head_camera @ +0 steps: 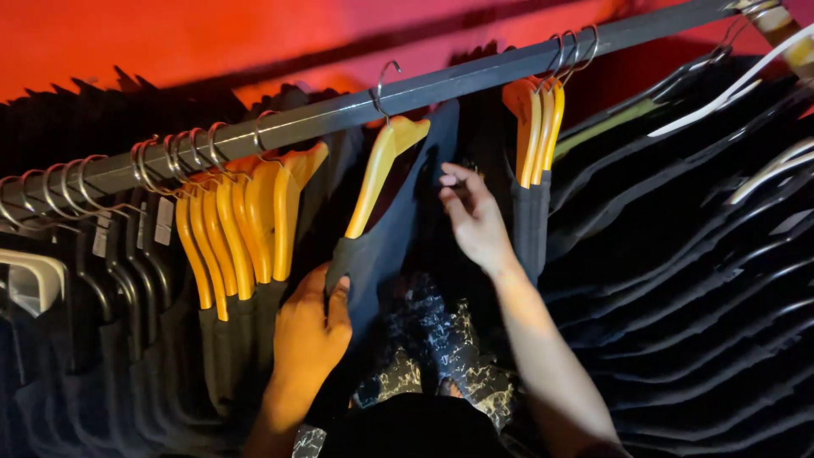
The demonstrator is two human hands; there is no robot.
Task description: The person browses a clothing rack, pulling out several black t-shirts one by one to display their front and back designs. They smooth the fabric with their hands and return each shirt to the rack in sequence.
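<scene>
Currently your left hand (307,326) is closed around the lower shoulder end of a dark garment (386,242) that hangs on a single yellow wooden hanger (379,174); thumb and fingers pinch the fabric where it wraps the hanger's tip. Your right hand (472,216) is raised to the upper edge of the same garment, just under the rail, with the fingers bent onto the fabric. Whether those fingers pinch the cloth or only press against it cannot be told from this view.

The hanger's metal hook (383,85) already sits over the grey clothes rail (356,106), so the garment is on the rail, in the gap between two groups of hangers. On your left is a packed row of yellow hangers (242,220) carrying dark garments; on your right is a tight group of three yellow hangers (538,127). The held hanger sits tilted, with its lower arm pointing down toward your left hand.

Judged from this, hanging is done, and straightening the fabric on the hanger appears to be what remains.

Below your hands lies a black-and-white patterned fabric (445,343). Further right, dark garments on white hangers (738,85) fan outward. Behind the rail is a red wall (212,34).
</scene>
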